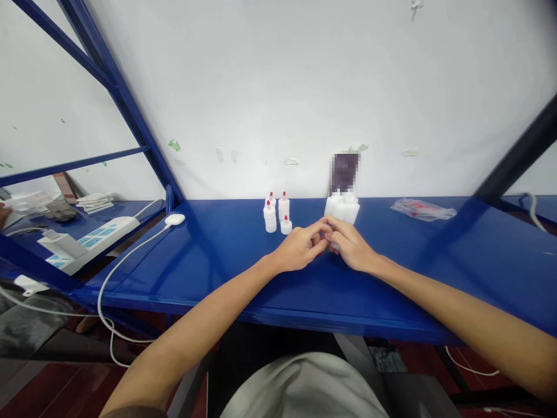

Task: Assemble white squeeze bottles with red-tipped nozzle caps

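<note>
My left hand [300, 247] and my right hand [350, 247] meet over the blue table, fingertips together. A bit of red cap [322, 238] shows by my left fingers, which are pinched on it. My right fingers curl round a white plastic bottle [334, 246], mostly hidden by both hands. To the left stand several white bottles [270, 219] with red tips, among them a shorter one [286, 226]. Just behind my right hand is a cluster of white bottles [343, 207] without red tips.
A clear plastic bag [423, 209] with red pieces inside lies on the right of the blue table [209, 255]. At the left are a white plug-like device [174, 219] with its cable and a power strip [93, 241]. Blue metal posts rise at both sides; a white wall stands behind.
</note>
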Tool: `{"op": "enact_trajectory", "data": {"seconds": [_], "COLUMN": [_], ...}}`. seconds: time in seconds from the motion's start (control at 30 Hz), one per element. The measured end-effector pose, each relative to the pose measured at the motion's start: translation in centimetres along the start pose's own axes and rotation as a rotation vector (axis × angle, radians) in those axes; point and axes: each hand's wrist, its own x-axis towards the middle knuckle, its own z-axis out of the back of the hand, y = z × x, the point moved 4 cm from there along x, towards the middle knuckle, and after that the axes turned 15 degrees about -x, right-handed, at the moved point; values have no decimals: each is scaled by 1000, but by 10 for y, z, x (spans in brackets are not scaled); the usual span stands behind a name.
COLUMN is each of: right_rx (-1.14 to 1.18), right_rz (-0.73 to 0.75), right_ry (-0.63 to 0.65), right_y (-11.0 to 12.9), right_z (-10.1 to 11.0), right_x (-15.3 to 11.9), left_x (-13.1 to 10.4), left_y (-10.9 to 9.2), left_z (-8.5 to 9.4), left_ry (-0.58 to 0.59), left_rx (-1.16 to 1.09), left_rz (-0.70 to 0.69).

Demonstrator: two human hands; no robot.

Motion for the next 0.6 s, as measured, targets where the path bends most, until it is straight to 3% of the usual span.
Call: {"op": "enact_trajectory", "data": {"seconds": [0.17,0.3,0.37,0.43,0.6], "right_rx": [-111,-190,-219,-264,-242], "right_rz": [5,-32,-44,-57,-52], "right_ry": [-39,-116,-221,-387,-667], "right_y": [-2,-6,-7,-7,-29], "right_z": [1,11,22,37,76], "right_x": [2,6,6,5,9], "left_x": [0,-1,-3,-5,-7], "left_y": [3,6,7,7,11], "left_z": [4,32,52,66,78], "left_ry": [-58,-341,-508,-582,-556], "left_rx": [-134,-88,84,273,546], "left_rz": [-13,7,47,116,263]}}
